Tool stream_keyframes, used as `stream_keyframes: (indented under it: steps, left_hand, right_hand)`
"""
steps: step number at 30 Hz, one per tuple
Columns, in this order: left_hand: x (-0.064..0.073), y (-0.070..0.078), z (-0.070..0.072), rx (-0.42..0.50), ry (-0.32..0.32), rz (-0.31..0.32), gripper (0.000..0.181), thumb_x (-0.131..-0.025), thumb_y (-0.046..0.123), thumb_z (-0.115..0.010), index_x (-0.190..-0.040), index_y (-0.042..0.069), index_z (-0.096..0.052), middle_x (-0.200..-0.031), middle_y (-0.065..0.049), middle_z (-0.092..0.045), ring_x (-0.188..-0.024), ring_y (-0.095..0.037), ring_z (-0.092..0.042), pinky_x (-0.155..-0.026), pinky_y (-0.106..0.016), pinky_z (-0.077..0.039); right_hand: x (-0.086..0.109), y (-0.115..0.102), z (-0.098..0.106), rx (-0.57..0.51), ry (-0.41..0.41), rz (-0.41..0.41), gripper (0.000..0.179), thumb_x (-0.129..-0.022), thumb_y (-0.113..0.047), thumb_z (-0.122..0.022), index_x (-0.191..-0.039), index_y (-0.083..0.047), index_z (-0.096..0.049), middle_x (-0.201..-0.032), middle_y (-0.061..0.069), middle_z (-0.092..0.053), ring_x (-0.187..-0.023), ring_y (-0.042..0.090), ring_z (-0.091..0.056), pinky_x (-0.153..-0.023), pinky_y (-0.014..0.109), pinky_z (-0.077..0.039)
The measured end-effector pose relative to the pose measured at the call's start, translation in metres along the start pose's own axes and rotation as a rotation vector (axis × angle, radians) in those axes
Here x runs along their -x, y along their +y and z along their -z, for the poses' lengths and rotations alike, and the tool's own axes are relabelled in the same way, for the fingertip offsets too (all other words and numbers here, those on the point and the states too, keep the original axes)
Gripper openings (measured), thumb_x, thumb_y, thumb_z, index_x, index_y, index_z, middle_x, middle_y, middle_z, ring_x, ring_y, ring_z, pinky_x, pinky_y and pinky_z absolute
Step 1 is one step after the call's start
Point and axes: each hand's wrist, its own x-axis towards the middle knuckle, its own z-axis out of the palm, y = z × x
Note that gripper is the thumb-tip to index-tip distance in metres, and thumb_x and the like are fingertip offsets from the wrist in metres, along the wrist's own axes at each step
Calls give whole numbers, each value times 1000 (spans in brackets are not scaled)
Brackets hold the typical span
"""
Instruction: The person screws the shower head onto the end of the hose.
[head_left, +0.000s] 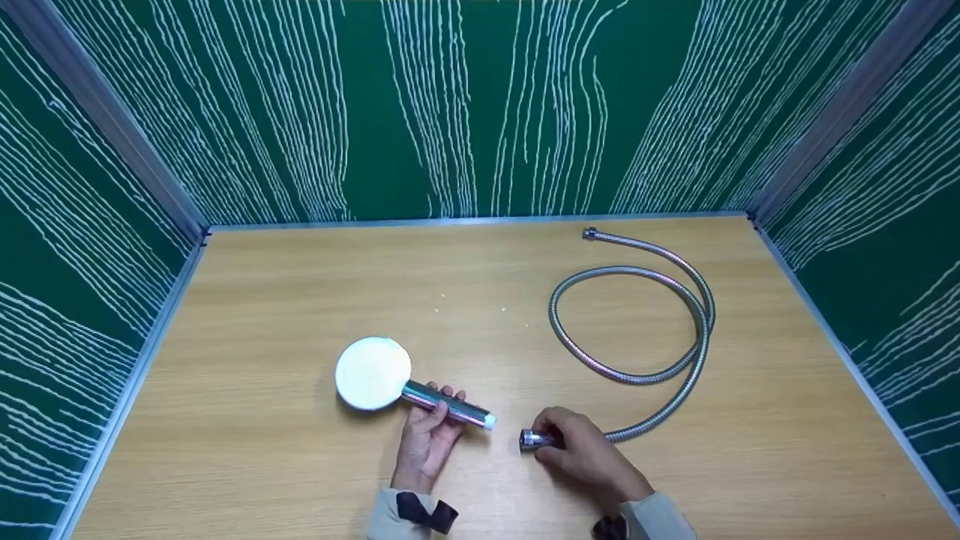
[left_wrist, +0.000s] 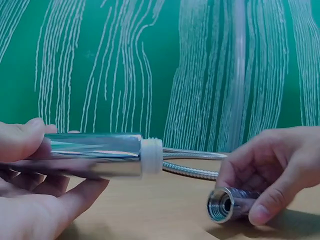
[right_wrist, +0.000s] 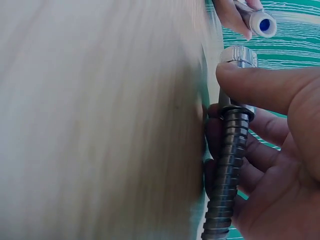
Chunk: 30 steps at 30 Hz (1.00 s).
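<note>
My left hand (head_left: 433, 442) grips the chrome handle of a shower head (head_left: 373, 373), whose round white face points up to the left. A white threaded end (left_wrist: 152, 156) sticks out of the handle toward the right. With thumb and fingers my right hand (head_left: 589, 454) pinches the chrome connector nut (left_wrist: 221, 205) of a metal shower hose (head_left: 628, 271). The nut's open threaded mouth faces the handle's white end, with a small gap between the two. In the right wrist view the ribbed hose (right_wrist: 227, 165) runs back along the palm.
The hose lies in a loop on the right of the wooden table (head_left: 262, 300), its other end fitting (head_left: 590, 233) near the back edge. Small white specks dot the tabletop. Green walls (head_left: 495, 112) with white wavy lines enclose the back and both sides.
</note>
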Motion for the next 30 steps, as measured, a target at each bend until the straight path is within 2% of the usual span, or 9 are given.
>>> stream_keyframes:
  steps: [4, 7, 12, 21, 27, 30]
  left_hand:
    - [0, -3, 2, -38, -51, -9, 27, -89, -9, -50, -103, 14, -49, -101, -3, -55, -102, -21, -56, -96, -38, -44]
    - [1, -4, 3, -54, -66, -16, 29, -88, -11, -51, -102, 14, -50, -101, -2, -55, -104, -22, -56, -97, -37, -45]
    - [2, -6, 4, -28, -51, -23, 30, -87, -12, -51, -102, 14, -49, -101, -2, -57, -105, -22, -55, -98, -39, -44]
    - [3, -5, 5, -11, -71, -68, 27, -89, -11, -48, -99, 14, -50, -99, 0, -60, -103, -20, -56, -97, -40, -43]
    - [1, -6, 6, -20, -56, -78, 28, -88, -11, -51, -99, 14, -50, -98, 0, -59, -103, -19, -56, -98, -39, -44]
    - [1, -7, 7, -29, -64, -90, 28, -88, -11, -50, -99, 15, -50, -98, 0, -59, -103, -19, -56, -98, -40, -43]
  right_hand:
    - [1, 0, 0, 3, 6, 18, 19, -84, -8, -69, -97, -16, -59, -94, -5, -57, -85, 11, -52, -75, 25, -45]
    - [1, 1, -1, 19, 23, 55, 18, -83, -8, -70, -97, -15, -59, -93, -5, -57, -85, 11, -52, -74, 24, -45]
    - [0, 0, -2, 12, 40, 55, 18, -84, -11, -70, -97, -16, -59, -93, -6, -57, -85, 11, -52, -74, 24, -45]
    - [-1, -3, -3, -23, 66, 78, 19, -84, -13, -71, -99, -16, -59, -94, -4, -58, -85, 10, -53, -74, 22, -45]
    - [-6, -8, -3, -16, 70, 51, 22, -83, -14, -71, -101, -17, -59, -98, -4, -60, -89, 12, -54, -78, 26, -47]
    - [-8, -10, -3, -12, 81, 64, 21, -83, -14, -72, -101, -16, -59, -97, -4, -61, -90, 12, -56, -80, 28, -49]
